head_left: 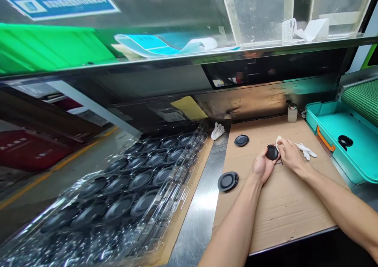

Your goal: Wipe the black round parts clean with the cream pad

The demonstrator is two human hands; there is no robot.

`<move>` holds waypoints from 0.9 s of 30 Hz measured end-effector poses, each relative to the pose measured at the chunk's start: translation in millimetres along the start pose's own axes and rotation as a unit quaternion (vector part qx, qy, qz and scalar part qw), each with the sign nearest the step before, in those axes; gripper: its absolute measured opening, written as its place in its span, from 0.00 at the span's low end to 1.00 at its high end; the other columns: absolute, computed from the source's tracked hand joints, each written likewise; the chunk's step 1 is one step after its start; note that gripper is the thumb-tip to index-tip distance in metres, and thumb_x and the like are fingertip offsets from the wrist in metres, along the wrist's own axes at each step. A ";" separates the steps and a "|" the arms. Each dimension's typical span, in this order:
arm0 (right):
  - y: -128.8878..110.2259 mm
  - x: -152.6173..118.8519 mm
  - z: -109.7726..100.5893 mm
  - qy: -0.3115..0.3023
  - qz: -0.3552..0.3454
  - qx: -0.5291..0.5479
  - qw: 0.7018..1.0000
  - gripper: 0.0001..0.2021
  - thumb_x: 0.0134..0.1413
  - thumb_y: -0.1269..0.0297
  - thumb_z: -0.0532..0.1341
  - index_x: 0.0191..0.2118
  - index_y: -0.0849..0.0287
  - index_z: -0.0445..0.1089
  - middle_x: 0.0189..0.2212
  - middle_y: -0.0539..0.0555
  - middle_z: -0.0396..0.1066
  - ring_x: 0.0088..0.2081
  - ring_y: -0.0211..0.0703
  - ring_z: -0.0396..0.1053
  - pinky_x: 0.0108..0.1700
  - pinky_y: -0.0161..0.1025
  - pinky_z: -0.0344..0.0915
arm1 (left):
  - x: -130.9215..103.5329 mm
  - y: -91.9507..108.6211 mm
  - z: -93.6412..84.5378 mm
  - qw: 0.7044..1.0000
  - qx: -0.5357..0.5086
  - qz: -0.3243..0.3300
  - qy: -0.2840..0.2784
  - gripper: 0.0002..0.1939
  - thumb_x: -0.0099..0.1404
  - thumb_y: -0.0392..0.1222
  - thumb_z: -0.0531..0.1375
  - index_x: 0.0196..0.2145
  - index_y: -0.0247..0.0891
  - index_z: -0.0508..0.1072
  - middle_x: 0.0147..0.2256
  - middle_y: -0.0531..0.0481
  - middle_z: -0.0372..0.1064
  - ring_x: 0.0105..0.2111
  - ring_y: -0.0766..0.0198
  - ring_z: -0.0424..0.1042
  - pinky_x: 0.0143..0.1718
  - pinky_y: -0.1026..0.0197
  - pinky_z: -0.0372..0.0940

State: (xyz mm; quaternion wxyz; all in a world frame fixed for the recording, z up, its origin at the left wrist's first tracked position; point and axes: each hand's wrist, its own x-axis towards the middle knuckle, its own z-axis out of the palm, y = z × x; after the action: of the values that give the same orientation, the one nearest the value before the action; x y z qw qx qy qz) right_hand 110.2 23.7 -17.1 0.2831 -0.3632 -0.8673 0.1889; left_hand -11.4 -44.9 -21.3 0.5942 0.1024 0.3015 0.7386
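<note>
Both forearms [240, 216] are bare, tapering toward bare wrists [301, 169] and bare fingers [286, 145].

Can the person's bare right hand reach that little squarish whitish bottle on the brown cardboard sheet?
Probably yes: only the flat brown cardboard sheet seems to lie between the right hand and the whitish bottle. But that hand holds a pale, soft-looking wad, so it might have to let go first.
</note>
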 end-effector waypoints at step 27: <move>14.7 -0.6 6.4 -0.029 0.038 0.251 0.967 0.21 0.64 0.58 0.58 0.59 0.57 0.61 0.50 0.59 0.74 0.50 0.48 0.72 0.52 0.47 0.68 | -13.2 -12.7 -8.5 0.714 0.541 0.444 0.026 0.38 0.66 0.47 0.65 0.69 0.44 0.54 0.60 0.39 0.62 0.60 0.55 0.66 0.63 0.50 0.62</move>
State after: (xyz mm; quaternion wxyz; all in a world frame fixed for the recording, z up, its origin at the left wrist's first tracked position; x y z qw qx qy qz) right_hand 114.3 32.2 -30.0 0.3323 -0.3077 -0.7855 0.4218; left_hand -1.8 -58.6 -32.5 0.0326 0.5088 0.5848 0.6310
